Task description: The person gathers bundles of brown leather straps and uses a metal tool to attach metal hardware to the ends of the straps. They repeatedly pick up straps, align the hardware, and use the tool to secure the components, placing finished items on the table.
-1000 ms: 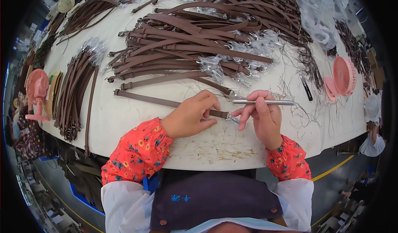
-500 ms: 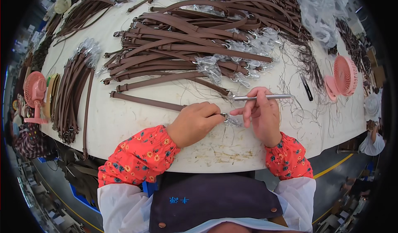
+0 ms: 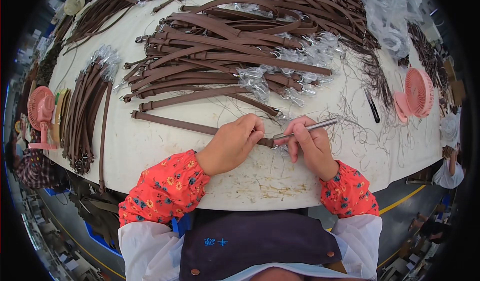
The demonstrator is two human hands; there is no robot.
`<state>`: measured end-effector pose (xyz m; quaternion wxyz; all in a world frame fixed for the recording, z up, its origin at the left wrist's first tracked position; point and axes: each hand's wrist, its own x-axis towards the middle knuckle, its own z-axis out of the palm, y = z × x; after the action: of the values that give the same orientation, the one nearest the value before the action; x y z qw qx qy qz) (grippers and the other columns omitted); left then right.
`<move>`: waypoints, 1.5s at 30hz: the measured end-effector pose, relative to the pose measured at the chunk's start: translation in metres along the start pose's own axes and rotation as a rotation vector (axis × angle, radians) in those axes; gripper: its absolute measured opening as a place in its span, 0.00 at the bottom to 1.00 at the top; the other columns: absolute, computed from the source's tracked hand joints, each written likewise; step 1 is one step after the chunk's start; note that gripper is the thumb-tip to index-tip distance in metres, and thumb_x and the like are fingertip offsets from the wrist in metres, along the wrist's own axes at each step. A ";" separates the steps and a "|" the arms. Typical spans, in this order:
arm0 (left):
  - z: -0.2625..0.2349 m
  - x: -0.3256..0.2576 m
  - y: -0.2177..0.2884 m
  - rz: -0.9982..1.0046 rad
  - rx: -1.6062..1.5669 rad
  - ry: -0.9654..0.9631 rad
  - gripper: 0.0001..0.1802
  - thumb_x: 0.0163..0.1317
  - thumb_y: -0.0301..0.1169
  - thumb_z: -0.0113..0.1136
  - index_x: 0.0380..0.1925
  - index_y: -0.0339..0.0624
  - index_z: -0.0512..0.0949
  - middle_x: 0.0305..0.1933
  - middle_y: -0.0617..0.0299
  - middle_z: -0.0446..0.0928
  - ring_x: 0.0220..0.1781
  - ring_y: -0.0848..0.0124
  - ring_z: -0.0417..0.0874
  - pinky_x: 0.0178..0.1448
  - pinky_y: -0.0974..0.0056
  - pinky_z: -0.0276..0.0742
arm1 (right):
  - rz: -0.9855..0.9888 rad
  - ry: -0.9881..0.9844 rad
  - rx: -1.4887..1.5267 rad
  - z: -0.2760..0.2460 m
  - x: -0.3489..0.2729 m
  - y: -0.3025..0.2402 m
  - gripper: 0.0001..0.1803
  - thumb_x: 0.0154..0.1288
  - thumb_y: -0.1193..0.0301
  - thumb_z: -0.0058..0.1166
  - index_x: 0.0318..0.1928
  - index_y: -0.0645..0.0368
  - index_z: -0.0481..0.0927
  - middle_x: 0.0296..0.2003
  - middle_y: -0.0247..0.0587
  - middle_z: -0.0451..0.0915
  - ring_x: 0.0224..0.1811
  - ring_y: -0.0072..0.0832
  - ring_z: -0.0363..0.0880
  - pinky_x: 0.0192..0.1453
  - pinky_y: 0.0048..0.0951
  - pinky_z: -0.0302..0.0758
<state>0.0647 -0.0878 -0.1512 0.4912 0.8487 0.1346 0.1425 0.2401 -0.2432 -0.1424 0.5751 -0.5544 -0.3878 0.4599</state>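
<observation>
A brown strap point(image 3: 175, 123) lies slantwise on the pale table, its right end gripped by my left hand point(image 3: 231, 146) with the fingers closed round it. Metal hardware at that end is partly hidden by my fingers. My right hand point(image 3: 314, 148) is closed on a slim silver metal rod-like tool point(image 3: 322, 124), whose left tip meets the strap's end. Just beyond both hands lies a heap of similar brown straps point(image 3: 210, 56), many with metal clasps wrapped in clear plastic point(image 3: 255, 82).
A bundle of straps point(image 3: 85, 116) and a pink fan point(image 3: 41, 103) stand on the left. To the right are a black pen point(image 3: 372, 106), loose dark threads point(image 3: 357, 131) and another pink fan point(image 3: 419, 92). A clear plastic bag point(image 3: 382, 18) lies at the far right.
The silver tool has tilted, and its left tip has come down to the strap's end. My right hand has lowered toward my left, which has shifted slightly left along the strap.
</observation>
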 end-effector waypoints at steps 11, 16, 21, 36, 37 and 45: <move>-0.002 -0.001 -0.001 -0.003 -0.055 -0.021 0.04 0.71 0.24 0.56 0.41 0.37 0.73 0.35 0.56 0.76 0.33 0.65 0.77 0.39 0.63 0.74 | 0.011 -0.002 -0.024 0.000 0.001 0.004 0.21 0.83 0.57 0.40 0.44 0.63 0.76 0.17 0.27 0.72 0.19 0.13 0.72 0.50 0.30 0.82; -0.004 -0.001 0.001 0.010 -0.051 -0.033 0.04 0.70 0.24 0.56 0.41 0.37 0.73 0.34 0.56 0.76 0.33 0.65 0.77 0.38 0.63 0.74 | 0.001 -0.006 -0.029 0.000 0.001 0.003 0.21 0.83 0.57 0.40 0.43 0.64 0.76 0.18 0.28 0.72 0.19 0.14 0.73 0.49 0.31 0.83; -0.004 -0.001 0.000 0.034 -0.039 -0.035 0.04 0.70 0.25 0.56 0.41 0.37 0.73 0.34 0.57 0.75 0.32 0.66 0.76 0.37 0.63 0.73 | -0.007 0.000 -0.040 0.001 0.002 0.003 0.21 0.83 0.58 0.40 0.43 0.64 0.77 0.18 0.28 0.73 0.19 0.14 0.73 0.49 0.31 0.83; -0.011 -0.001 0.009 -0.053 -0.162 0.090 0.11 0.66 0.20 0.58 0.47 0.38 0.74 0.40 0.56 0.75 0.35 0.67 0.80 0.38 0.64 0.76 | 0.001 -0.004 0.004 0.000 0.001 0.002 0.20 0.83 0.58 0.40 0.43 0.62 0.76 0.16 0.28 0.73 0.20 0.14 0.73 0.50 0.31 0.82; -0.013 -0.001 0.012 0.014 -0.073 0.068 0.13 0.65 0.19 0.58 0.48 0.38 0.74 0.40 0.56 0.75 0.35 0.65 0.80 0.38 0.63 0.77 | -0.005 -0.011 0.001 0.000 0.001 0.002 0.20 0.83 0.58 0.40 0.43 0.62 0.76 0.16 0.28 0.73 0.20 0.14 0.73 0.50 0.31 0.82; -0.006 -0.001 -0.002 0.241 0.155 -0.036 0.10 0.59 0.22 0.65 0.40 0.40 0.77 0.40 0.56 0.75 0.43 0.55 0.78 0.48 0.55 0.75 | 0.029 -0.045 -0.096 -0.001 -0.001 -0.003 0.19 0.83 0.59 0.41 0.41 0.62 0.77 0.16 0.28 0.74 0.19 0.15 0.72 0.39 0.23 0.75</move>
<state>0.0616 -0.0824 -0.1499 0.4059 0.8965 0.0332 0.1744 0.2415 -0.2444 -0.1391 0.5324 -0.5765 -0.4139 0.4614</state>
